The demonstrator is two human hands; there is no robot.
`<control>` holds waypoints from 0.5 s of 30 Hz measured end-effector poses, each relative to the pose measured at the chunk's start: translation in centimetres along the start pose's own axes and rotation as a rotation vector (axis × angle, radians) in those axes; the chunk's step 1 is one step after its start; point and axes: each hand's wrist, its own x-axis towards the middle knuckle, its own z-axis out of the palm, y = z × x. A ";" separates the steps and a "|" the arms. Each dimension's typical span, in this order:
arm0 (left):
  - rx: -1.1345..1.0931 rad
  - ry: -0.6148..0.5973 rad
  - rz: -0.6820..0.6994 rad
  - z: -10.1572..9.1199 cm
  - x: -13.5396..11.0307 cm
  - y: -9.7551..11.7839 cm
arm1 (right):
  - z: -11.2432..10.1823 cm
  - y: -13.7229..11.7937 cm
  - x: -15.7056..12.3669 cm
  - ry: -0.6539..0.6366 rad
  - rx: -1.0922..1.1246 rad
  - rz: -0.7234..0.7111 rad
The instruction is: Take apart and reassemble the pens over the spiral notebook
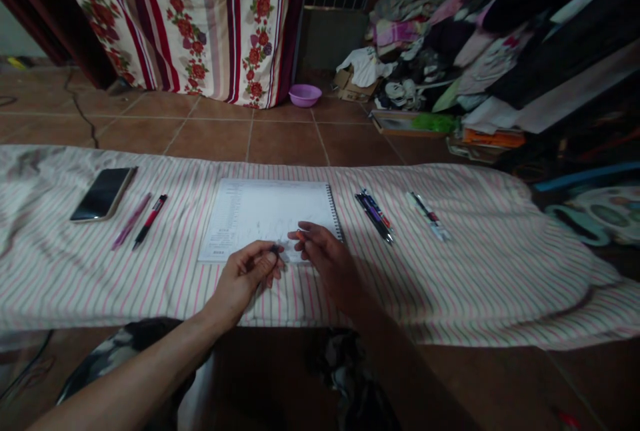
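Notebook, one, spiral edge to the right, is lying on the striped cloth before me. Left hand, one: fingers curling nearly closed, thumb and forefinger pinching a dark piece by the notebook's near edge. Right hand, one: fingers loosely bent, tips seemingly closing on an orange piece, near the dark one; whether anything is joining them, I cannot tell. Step in hand, by my judgement: I am working small pen-like parts, fitting or parting, unclear which. The next move is calling, I think, for a light pinch, steady wrists and both pieces in line. Purple pen and red-black pen are lying left, near the phone; dark pens are bunching right; pale pens, count unclear, are lying farther right.
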 end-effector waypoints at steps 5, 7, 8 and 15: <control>-0.024 0.034 -0.040 0.0 0.0 0.0 | -0.5 -0.3 0.0 -0.029 0.047 0.037; -0.007 0.031 -0.043 0.0 -0.1 -0.1 | -0.6 -0.5 0.1 -0.005 0.098 0.059; 0.007 0.025 -0.041 0.0 -0.2 -0.1 | -0.6 -0.5 0.2 0.009 0.134 0.069; 0.052 0.020 -0.034 0.2 -0.1 -0.9 | 0.0 -0.7 0.9 0.046 0.297 0.083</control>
